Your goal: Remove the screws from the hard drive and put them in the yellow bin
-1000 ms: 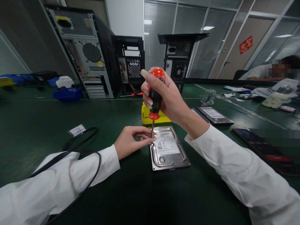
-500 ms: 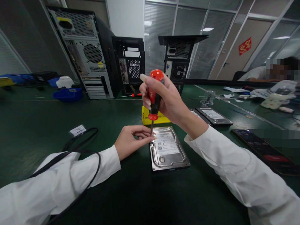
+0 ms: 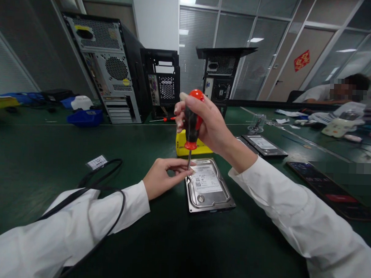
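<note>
Upright above a silver hard drive, a red-and-black screwdriver has its handle wrapped in the fingers of my right hand. Its thin shaft points straight down at the drive's far left corner. There my left hand is closed, thumb and fingertips pinching around the lower end of the shaft. The tip is hidden by those fingertips, so I cannot tell whether a screw sits under it. The drive lies flat, label side up, on the green table mat.
Behind the drive is a yellow box. Two more hard drives and a phone lie at the right. Computer cases stand at the back, beside a blue tray. A black cable crosses my left sleeve. A person sits far right.
The screwdriver handle has turned in my right hand; more of its black side faces me now. The view has tilted slightly. My left hand keeps its pinch at the shaft.
</note>
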The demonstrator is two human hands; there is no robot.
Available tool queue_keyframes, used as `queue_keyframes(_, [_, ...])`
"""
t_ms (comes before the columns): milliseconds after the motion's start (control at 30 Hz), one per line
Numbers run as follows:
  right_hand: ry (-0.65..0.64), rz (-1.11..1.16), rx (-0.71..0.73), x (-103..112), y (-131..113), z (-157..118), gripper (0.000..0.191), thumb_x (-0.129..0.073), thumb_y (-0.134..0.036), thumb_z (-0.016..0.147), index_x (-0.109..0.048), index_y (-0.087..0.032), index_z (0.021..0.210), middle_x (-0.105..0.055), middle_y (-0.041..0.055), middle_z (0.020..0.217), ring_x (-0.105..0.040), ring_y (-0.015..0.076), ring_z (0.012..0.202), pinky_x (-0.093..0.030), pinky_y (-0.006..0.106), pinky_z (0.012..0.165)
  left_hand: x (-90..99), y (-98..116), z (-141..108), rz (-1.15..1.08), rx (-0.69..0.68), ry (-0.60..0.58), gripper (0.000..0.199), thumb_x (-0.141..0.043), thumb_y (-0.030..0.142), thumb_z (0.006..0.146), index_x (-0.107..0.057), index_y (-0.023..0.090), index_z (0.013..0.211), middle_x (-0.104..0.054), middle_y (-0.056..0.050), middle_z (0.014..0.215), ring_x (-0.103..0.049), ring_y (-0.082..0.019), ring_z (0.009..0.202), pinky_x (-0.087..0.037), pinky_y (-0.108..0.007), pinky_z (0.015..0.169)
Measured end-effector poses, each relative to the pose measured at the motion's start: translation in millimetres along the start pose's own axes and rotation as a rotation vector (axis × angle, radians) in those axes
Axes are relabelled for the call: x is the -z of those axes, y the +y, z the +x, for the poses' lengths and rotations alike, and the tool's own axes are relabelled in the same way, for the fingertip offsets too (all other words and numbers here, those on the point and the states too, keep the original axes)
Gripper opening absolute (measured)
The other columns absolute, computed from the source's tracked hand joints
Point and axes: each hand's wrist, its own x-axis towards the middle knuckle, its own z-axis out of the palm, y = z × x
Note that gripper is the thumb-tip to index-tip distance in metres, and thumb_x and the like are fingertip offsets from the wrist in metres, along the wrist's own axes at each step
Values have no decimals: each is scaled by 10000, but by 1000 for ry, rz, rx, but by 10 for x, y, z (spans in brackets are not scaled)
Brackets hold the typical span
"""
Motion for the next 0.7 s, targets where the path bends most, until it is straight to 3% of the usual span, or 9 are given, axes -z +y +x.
queue_keyframes(133, [-47,-28,-1,-11,-3,-16,289,-631,-366,792,-397,-203,836,-493,-64,618,-449,56,444,-363,188,415,23,-6,3,52,-42,-8,257,-664,269,796,-701,141,1017,-719,-69,951,-648,-178,795,-506,-242,659])
queue_keyframes(333, [-147,18,-65,-61,-51,-36,353,-297,-461,929,-516,-186,960,-465,-28,690,-475,70,556,-423,212,566,21,-24,14,57,11,90,295,-758,284,696,-721,121,939,-712,-52,786,-614,-164,685,-434,-226,567])
queue_keyframes(433, [-92,12,-91,-77,-45,-22,259,-400,-416,895,-498,-177,913,-495,-22,760,-498,70,596,-457,217,592,12,-34,15,18,66,121,309,-759,274,693,-719,94,940,-715,-58,726,-620,-170,662,-427,-232,561])
queue_keyframes(533, [-27,-10,-37,-75,-16,-16,239,-576,-357,807,-413,-191,861,-536,-24,782,-519,76,592,-473,226,581,15,-37,12,35,33,86,259,-735,264,722,-727,106,927,-731,-70,795,-629,-175,696,-443,-234,585])
queue_keyframes(700, [-36,-30,-2,-42,10,-39,267,-589,-382,809,-392,-219,883,-472,-65,664,-434,49,479,-364,182,462,22,-45,6,88,-45,59,201,-685,240,773,-725,133,938,-737,-65,900,-636,-164,719,-462,-226,598])
